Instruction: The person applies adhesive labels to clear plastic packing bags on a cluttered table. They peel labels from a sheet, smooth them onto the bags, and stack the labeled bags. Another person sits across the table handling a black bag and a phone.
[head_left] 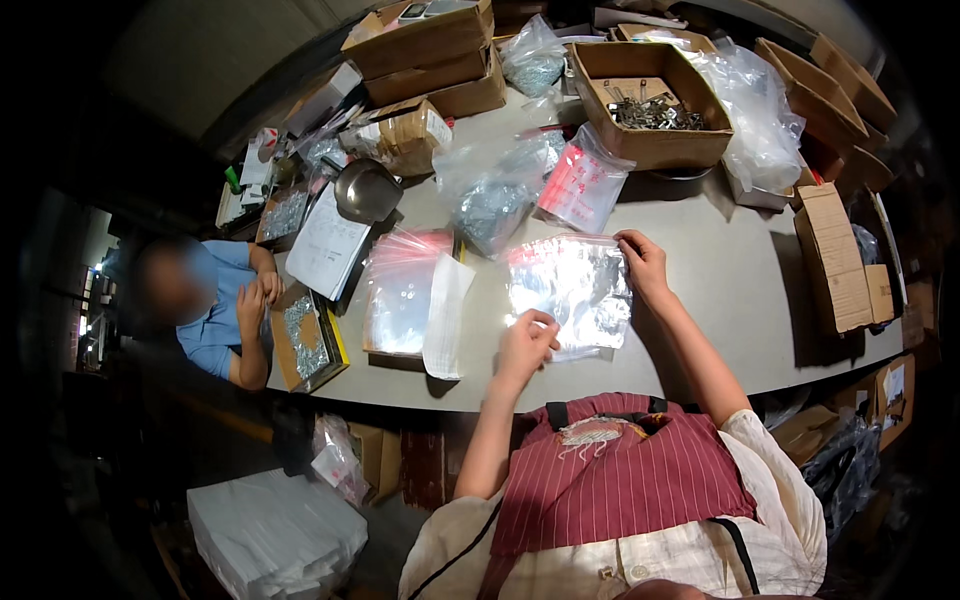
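Note:
A clear zip-lock plastic bag [570, 290] lies flat on the table in front of me, shining in the light. My right hand [645, 265] pinches its upper right corner, by the zip edge. Over the bag's lower left part is my left hand [528, 345], its fingers curled in; whatever they may hold is hidden. Left of the bag sits a stack of clear zip-lock bags [400, 290] with red zip strips. A white paper strip [448, 315] lies along that stack's right side.
Beyond are bags of small metal parts [490, 210], a red-marked bag [585, 185] and a cardboard box of metal clips [650, 105]. A metal scoop [368, 190] rests on written sheets [325, 240]. Another person [225, 310] sits at the left by a tray of screw-like parts [305, 340].

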